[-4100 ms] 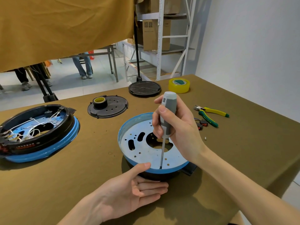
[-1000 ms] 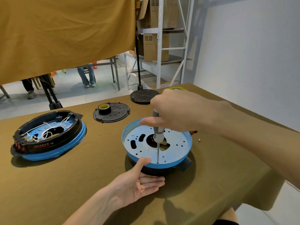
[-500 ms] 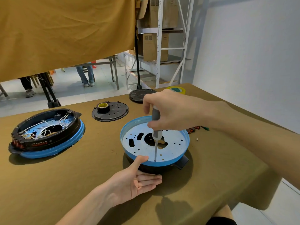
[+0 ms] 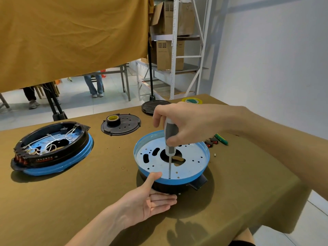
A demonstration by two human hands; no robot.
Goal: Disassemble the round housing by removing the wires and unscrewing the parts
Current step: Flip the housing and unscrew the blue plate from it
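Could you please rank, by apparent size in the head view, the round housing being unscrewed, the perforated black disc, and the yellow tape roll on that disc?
1. Round blue-rimmed housing, though nearest the camera.
2. Perforated black disc.
3. Yellow tape roll.

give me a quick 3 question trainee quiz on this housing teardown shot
1. True or false: the right hand holds the screwdriver upright, tip down in the blue plate.
2. What does the left hand do? A) grips pliers B) rests open against the housing's near side C) pulls wires
3. Fill in: the housing with white wires sits to the person's ____.

Key: 1 true; 2 B; 3 left
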